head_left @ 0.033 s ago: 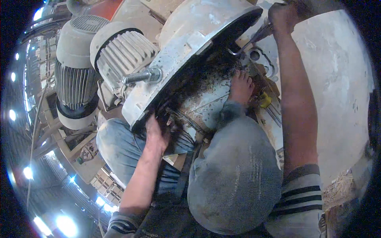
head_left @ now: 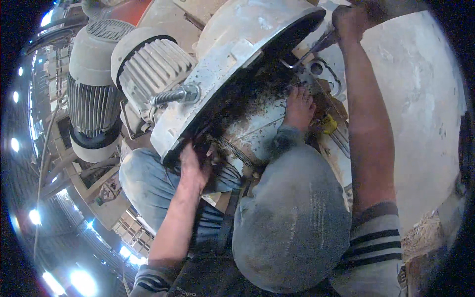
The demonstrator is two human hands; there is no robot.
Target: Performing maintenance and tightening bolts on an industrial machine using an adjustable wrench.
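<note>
A large grey metal housing (head_left: 232, 59) with a dark, dirt-caked inside stands tilted in front of me. My left hand (head_left: 194, 163) is at its lower end, fingers curled in by the dark opening; what they hold is hidden in shadow. A coiled spring or chain-like strip (head_left: 233, 149) lies just beside it. At the upper right, my right hand (head_left: 349, 22) is closed round a long metal tool with a hooked end (head_left: 314, 51). The tool's bent tip reaches into the far part of the opening. A threaded bolt with a nut (head_left: 175, 95) sticks out of the housing's side.
Two finned electric motors (head_left: 153, 64) (head_left: 94, 99) stand left of the housing. My bare foot (head_left: 299, 109) rests on the plate below the opening, near a yellow-handled tool (head_left: 330, 124). A big pale panel (head_left: 415, 109) fills the right, with wood shavings (head_left: 420, 235) beneath it.
The hooked tool and my right hand have shifted very slightly left. My left hand stays at the housing's lower end.
</note>
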